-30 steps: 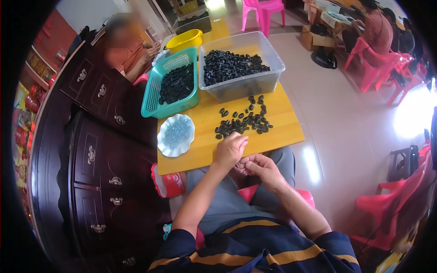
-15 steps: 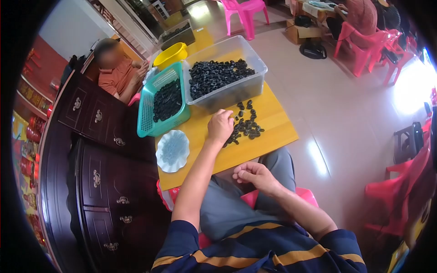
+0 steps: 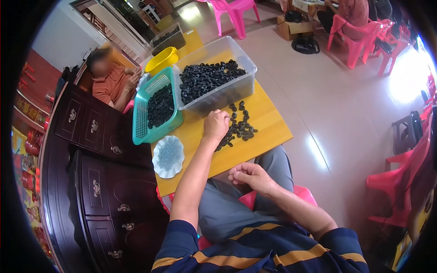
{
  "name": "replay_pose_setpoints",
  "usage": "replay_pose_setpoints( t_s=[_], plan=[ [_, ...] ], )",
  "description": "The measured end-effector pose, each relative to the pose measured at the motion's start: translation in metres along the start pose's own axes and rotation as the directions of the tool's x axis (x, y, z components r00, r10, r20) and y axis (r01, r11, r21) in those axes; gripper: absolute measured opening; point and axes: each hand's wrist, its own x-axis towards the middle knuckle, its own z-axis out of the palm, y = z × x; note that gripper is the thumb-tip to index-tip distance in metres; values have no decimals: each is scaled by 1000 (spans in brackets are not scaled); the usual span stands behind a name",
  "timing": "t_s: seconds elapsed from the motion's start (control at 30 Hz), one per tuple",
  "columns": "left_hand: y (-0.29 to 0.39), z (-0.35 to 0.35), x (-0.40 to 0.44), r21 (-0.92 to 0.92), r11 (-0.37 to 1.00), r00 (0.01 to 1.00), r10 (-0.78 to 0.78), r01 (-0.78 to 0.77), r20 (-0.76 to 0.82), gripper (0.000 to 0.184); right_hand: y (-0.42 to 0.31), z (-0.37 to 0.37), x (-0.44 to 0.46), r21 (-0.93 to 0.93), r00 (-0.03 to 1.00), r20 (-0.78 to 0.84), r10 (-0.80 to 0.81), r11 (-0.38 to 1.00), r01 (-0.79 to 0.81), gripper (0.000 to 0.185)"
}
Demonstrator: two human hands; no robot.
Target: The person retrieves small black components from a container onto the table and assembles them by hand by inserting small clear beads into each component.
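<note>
My left hand (image 3: 216, 124) is over the table at the left edge of a loose scatter of small black ring-shaped parts (image 3: 246, 132). Its fingers are curled together, and anything between them is hidden. Lower down, by the table's front edge and above my lap, my right hand (image 3: 250, 177) is closed with thumb and fingertips together; what it pinches, if anything, is too small to make out. Beyond my left hand stands a clear plastic bin (image 3: 218, 101) heaped with black parts. A green basket (image 3: 142, 128) beside it holds more black pieces. Small clear bits fill a white scalloped dish (image 3: 179, 169).
The yellow wooden table (image 3: 268, 123) is in front of me. A yellow basin (image 3: 161, 60) and another bin (image 3: 175, 43) stand farther back. A dark drawer cabinet (image 3: 107, 182) borders the left side. A person in orange (image 3: 109, 84) sits beyond it; pink chairs (image 3: 396, 182) are at right.
The whole view has shifted slightly as my head moved. My left hand remains by the scattered parts, its fingers a little more tucked in; my right hand stays closed near the table edge.
</note>
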Motion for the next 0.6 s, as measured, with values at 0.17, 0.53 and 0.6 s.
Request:
replay_pose_setpoints(
  t_s=[0.17,0.53,0.6],
  plan=[
    [-3,-10,-9,13,999,997,44,-43,-63,6,4,-3,2,-13,1000,-11,-18,1000,18,17],
    [84,-103,-140,-210,955,977,194,-208,-83,6,-4,0,1,-16,978,-193,-75,997,74,20],
    [84,-102,-157,-204,961,981,169,-186,-98,8,3,-6,3,-133,986,-140,-94,988,75,20]
  ],
)
